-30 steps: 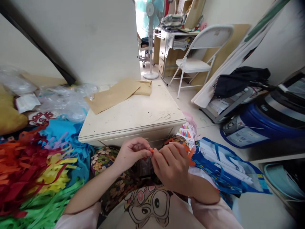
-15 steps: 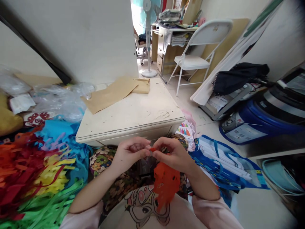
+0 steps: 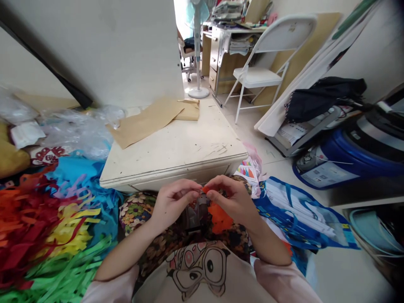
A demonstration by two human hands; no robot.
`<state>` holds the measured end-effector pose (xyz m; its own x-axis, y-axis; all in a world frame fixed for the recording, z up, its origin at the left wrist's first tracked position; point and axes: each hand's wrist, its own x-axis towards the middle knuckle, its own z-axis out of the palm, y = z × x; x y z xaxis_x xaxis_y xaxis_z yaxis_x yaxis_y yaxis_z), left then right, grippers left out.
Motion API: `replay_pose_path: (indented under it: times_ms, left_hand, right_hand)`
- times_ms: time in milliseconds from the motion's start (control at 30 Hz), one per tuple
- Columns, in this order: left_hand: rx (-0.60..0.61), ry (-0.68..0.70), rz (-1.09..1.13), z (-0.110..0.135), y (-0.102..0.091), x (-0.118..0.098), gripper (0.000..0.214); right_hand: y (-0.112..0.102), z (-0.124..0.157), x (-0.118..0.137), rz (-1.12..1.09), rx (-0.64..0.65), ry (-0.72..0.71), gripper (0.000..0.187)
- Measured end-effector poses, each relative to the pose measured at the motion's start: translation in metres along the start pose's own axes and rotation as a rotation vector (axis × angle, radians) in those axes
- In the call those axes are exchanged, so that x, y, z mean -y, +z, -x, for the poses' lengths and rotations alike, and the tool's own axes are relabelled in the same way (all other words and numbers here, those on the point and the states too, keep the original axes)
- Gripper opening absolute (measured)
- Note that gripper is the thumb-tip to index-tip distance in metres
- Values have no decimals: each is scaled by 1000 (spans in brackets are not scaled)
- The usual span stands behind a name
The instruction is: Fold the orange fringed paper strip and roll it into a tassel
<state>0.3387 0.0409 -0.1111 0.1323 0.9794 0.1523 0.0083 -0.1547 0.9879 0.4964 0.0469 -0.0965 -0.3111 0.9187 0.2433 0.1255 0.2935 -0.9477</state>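
Observation:
My left hand (image 3: 173, 201) and my right hand (image 3: 232, 198) meet over my lap, fingertips pinched together on the top of an orange paper cutout (image 3: 220, 217). The cutout hangs down below my right hand, partly hidden by the fingers. Both hands sit just in front of the edge of a low cream table (image 3: 176, 149). My flowered trousers and a cartoon-printed shirt lie under my arms.
A heap of coloured paper strips (image 3: 47, 227) lies at my left, with clear plastic bags (image 3: 74, 132) behind. Brown paper envelopes (image 3: 148, 120) rest on the table. At the right are a blue bag (image 3: 299, 214), blue barrel (image 3: 353, 162), folding chair (image 3: 261, 71) and a fan stand (image 3: 198, 90).
The orange cutout, hanging long below my right hand half a second ago, is now drawn up closer under it. Both hands stay pinched together in nearly the same spot.

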Motion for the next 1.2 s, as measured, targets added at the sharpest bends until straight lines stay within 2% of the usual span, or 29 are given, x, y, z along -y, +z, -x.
replay_pose_path:
  times_ms: [100, 233, 333, 467, 667, 933, 1033, 1200]
  left_hand:
    - [2, 86, -56, 1, -1, 1, 10]
    - [70, 25, 50, 0, -1, 3, 10]
    - [75, -18, 156, -1, -1, 6, 7]
    - [63, 15, 256, -3, -2, 9, 10]
    - [79, 61, 306, -1, -2, 12, 15]
    - [61, 37, 307, 1, 1, 13, 14]
    - [51, 31, 255, 1, 2, 9, 13]
    - [44, 50, 45, 0, 1, 2, 7]
  right_hand:
    - [1, 0, 1, 109, 4, -22, 5]
    - [5, 2, 1, 306, -62, -108, 4]
    - [9, 3, 0, 420, -141, -222, 5]
    - [11, 5, 1, 499, -184, -329, 7]
    - [13, 7, 2, 495, -166, -298, 7]
    - [18, 10, 0, 454, -126, -260, 7]
    - [18, 11, 0, 417, -132, -194, 7]
    - [13, 9, 1, 317, -100, -73, 10]
